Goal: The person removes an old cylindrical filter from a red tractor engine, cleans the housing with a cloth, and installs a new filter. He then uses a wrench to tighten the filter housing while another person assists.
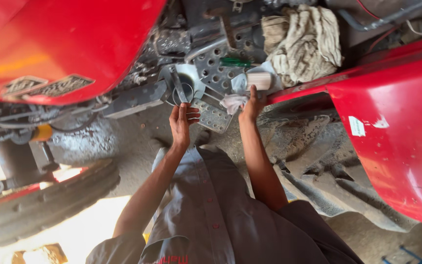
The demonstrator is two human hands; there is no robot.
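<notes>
Left hand (183,119) cupped loosely under the metal bowl (185,88) beside the perforated footplate (214,116), fingers half curled, steadying rather than gripping. Right hand (252,103) pinched a small white rag (233,101), resting just below the pleated filter cartridge (260,80) parked on the step; crumpled cloth (303,41) lay behind.

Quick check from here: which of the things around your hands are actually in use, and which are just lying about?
In use:
- left hand, at the round metal bowl housing
- right hand, touching the pleated filter cartridge
- white rag by the right hand

Lying about:
- green-handled screwdriver on the perforated step plate
- bundled dirty cloth
- front tyre
</notes>
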